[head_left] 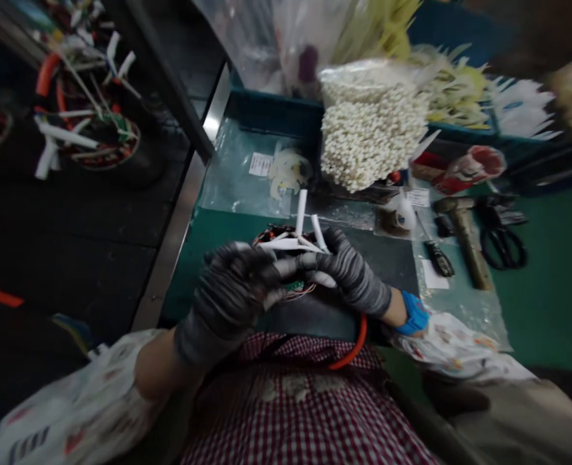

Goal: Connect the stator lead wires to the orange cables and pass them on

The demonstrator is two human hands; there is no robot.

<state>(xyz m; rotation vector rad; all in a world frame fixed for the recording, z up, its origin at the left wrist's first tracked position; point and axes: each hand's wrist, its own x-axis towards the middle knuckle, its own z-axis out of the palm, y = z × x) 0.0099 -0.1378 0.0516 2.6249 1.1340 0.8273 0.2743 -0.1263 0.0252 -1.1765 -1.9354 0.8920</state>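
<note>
Both my hands wear grey striped gloves with pale fingertips and meet over a round wound coil assembly (pixel 279 234) in front of me. Several white sleeved wires (pixel 301 213) stick up and sideways from it. My left hand (pixel 232 290), slightly blurred, has its fingers curled at the sleeved wires on the left side. On the other side my right hand (pixel 351 274) pinches wires between thumb and fingers. Below the fingers show a small green board (pixel 294 285) and thin coloured wires (pixel 300 294). An orange cable (pixel 358 345) curves down by my apron. The fingers hide most of the assembly's middle.
Ahead lies a bag of small white pieces (pixel 370 126). To the right are a screwdriver (pixel 438 257), a hammer (pixel 467 242), black-handled scissors (pixel 503 242) and a red can (pixel 474 168). Similar wired assemblies (pixel 92 139) stand at left, beyond the table's metal edge (pixel 170 252).
</note>
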